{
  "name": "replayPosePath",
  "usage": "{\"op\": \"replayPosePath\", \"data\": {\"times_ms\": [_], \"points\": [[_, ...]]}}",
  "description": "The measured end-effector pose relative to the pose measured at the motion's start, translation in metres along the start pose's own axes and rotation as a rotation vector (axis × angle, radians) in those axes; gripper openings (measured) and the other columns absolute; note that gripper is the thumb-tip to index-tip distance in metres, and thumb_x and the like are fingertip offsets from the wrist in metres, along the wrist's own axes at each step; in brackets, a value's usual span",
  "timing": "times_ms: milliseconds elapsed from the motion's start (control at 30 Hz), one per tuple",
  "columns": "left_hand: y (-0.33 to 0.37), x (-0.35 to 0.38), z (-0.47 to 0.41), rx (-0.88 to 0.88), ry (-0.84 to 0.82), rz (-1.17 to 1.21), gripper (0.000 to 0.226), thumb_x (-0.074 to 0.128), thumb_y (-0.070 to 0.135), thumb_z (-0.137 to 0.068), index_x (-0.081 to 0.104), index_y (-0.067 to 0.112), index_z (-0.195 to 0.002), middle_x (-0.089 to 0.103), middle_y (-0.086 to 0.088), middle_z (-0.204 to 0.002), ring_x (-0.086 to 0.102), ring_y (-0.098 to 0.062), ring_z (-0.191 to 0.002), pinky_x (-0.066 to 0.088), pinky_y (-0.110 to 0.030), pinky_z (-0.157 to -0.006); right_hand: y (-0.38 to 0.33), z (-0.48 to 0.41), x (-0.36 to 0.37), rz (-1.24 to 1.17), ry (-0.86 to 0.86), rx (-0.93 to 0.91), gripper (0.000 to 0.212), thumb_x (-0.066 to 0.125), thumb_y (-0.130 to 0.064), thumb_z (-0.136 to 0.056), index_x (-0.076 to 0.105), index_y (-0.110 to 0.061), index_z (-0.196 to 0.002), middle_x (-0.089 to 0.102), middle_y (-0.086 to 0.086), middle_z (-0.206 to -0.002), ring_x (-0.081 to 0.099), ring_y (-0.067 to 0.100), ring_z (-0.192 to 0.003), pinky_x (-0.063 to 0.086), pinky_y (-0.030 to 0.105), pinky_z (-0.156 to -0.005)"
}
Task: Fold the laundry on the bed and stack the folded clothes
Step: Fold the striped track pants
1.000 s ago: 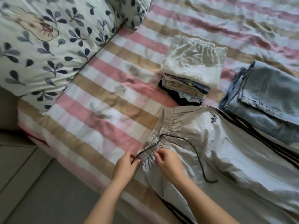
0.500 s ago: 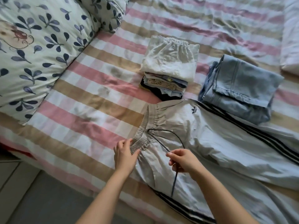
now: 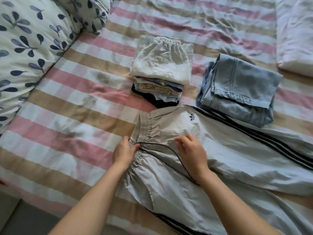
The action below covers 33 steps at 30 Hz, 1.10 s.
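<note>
Grey track pants (image 3: 228,160) with dark side stripes lie spread across the striped bed sheet (image 3: 67,119), waistband toward the left. My left hand (image 3: 123,153) pinches the elastic waistband where the dark drawstring (image 3: 171,151) comes out. My right hand (image 3: 193,153) rests flat on the fabric just right of the waistband, fingers spread, with the drawstring running under it. Beyond the pants stands a stack of folded clothes (image 3: 160,73) topped by a white garment. Folded blue jeans (image 3: 237,89) lie to its right.
A leaf-patterned duvet or pillow (image 3: 33,48) fills the left side of the bed. A white pillow (image 3: 296,34) sits at the far right. The bed's near edge and grey floor (image 3: 20,217) are at the lower left.
My right hand let go of the drawstring and moved up onto the pants fabric, fingers spread. My left hand stays at the waistband. The camera shifted slightly right.
</note>
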State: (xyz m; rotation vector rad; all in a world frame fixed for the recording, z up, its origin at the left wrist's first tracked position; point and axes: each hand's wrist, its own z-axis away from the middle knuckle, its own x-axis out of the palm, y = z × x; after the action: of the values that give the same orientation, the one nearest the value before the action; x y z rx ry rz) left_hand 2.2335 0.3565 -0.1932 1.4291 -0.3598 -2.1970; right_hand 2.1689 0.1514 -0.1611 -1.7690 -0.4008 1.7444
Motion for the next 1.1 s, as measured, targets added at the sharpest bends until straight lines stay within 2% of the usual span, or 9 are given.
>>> {"op": "replayPosePath", "data": {"times_ms": [167, 267, 433, 567, 633, 767, 833, 967, 1100], "points": [[-0.03, -0.02, -0.007, 0.13, 0.132, 0.08, 0.032, 0.063, 0.026, -0.086, 0.051, 0.003, -0.104, 0.066, -0.016, -0.095, 0.06, -0.029, -0.084, 0.042, -0.036, -0.066, -0.034, -0.097, 0.049, 0.184, -0.271, -0.003, 0.038, 0.043, -0.027, -0.095, 0.044, -0.024, -0.132, 0.062, 0.013, -0.115, 0.058, 0.033, -0.103, 0.043, 0.036, -0.074], [-0.046, -0.029, -0.021, 0.16, 0.193, 0.161, 0.026, 0.066, 0.022, -0.084, 0.055, 0.003, -0.098, 0.068, -0.013, -0.094, 0.062, -0.028, -0.085, 0.041, -0.034, -0.067, -0.049, -0.133, 0.076, 0.381, -0.405, -0.032, 0.03, 0.046, -0.022, -0.093, 0.048, -0.014, -0.122, 0.062, 0.018, -0.114, 0.059, 0.035, -0.103, 0.044, 0.035, -0.075], [-0.07, -0.042, -0.045, 0.158, 0.33, 0.086, 0.024, 0.065, 0.024, -0.084, 0.056, 0.003, -0.091, 0.066, -0.013, -0.083, 0.061, -0.029, -0.073, 0.042, -0.034, -0.058, -0.069, -0.155, 0.1, 0.278, -0.246, -0.071, 0.02, 0.041, -0.002, -0.088, 0.058, -0.006, -0.1, 0.065, 0.019, -0.103, 0.061, 0.036, -0.092, 0.034, 0.032, -0.06], [-0.07, -0.044, -0.056, 0.088, 0.328, -0.045, 0.033, 0.067, 0.023, -0.083, 0.056, -0.002, -0.103, 0.061, -0.021, -0.101, 0.056, -0.036, -0.094, 0.045, -0.044, -0.077, -0.074, -0.141, 0.097, 0.087, -0.303, -0.07, 0.031, 0.043, -0.011, -0.093, 0.048, -0.01, -0.124, 0.063, 0.016, -0.114, 0.058, 0.033, -0.102, 0.047, 0.038, -0.074], [-0.065, -0.043, -0.045, 0.221, 0.388, -0.142, 0.034, 0.068, 0.017, -0.082, 0.058, -0.004, -0.107, 0.058, -0.024, -0.107, 0.052, -0.041, -0.101, 0.038, -0.045, -0.086, -0.063, -0.109, 0.079, -0.034, -0.303, -0.113, 0.038, 0.048, -0.013, -0.092, 0.046, -0.012, -0.13, 0.061, 0.013, -0.119, 0.056, 0.031, -0.107, 0.047, 0.04, -0.084], [-0.046, -0.029, 0.013, 0.69, 0.306, -0.074, 0.025, 0.051, 0.016, -0.087, 0.066, 0.0, -0.098, 0.063, -0.017, -0.101, 0.054, -0.028, -0.098, 0.041, -0.035, -0.088, -0.009, -0.006, 0.017, -0.091, 0.029, -0.226, 0.02, 0.056, -0.007, -0.085, 0.067, -0.004, -0.102, 0.067, 0.009, -0.099, 0.06, 0.026, -0.092, 0.046, 0.029, -0.081], [-0.031, -0.01, 0.051, 0.834, 0.12, -0.07, 0.03, 0.045, 0.019, -0.089, 0.068, 0.004, -0.102, 0.065, -0.015, -0.107, 0.058, -0.026, -0.102, 0.046, -0.035, -0.088, 0.031, 0.057, -0.015, -0.019, 0.15, -0.118, 0.02, 0.052, -0.012, -0.087, 0.069, -0.004, -0.096, 0.066, 0.009, -0.097, 0.058, 0.023, -0.092, 0.042, 0.025, -0.084], [0.006, 0.048, 0.097, 0.834, -0.181, -0.446, 0.046, 0.046, 0.037, -0.083, 0.061, 0.018, -0.122, 0.056, -0.011, -0.13, 0.054, -0.035, -0.118, 0.045, -0.052, -0.092, 0.117, 0.178, -0.055, 0.238, 0.213, 0.358, 0.037, 0.041, -0.021, -0.086, 0.066, -0.003, -0.106, 0.06, 0.019, -0.116, 0.054, 0.04, -0.109, 0.035, 0.044, -0.095], [0.024, 0.104, 0.1, 0.664, -0.464, -0.691, 0.07, 0.04, 0.056, -0.088, 0.005, 0.038, -0.146, 0.001, 0.0, -0.157, -0.003, -0.032, -0.143, 0.005, -0.056, -0.111, 0.181, 0.248, -0.071, 0.286, 0.22, 0.95, 0.04, 0.061, -0.011, -0.084, 0.055, 0.003, -0.121, 0.051, 0.032, -0.125, 0.045, 0.048, -0.115, 0.032, 0.049, -0.097]]}}
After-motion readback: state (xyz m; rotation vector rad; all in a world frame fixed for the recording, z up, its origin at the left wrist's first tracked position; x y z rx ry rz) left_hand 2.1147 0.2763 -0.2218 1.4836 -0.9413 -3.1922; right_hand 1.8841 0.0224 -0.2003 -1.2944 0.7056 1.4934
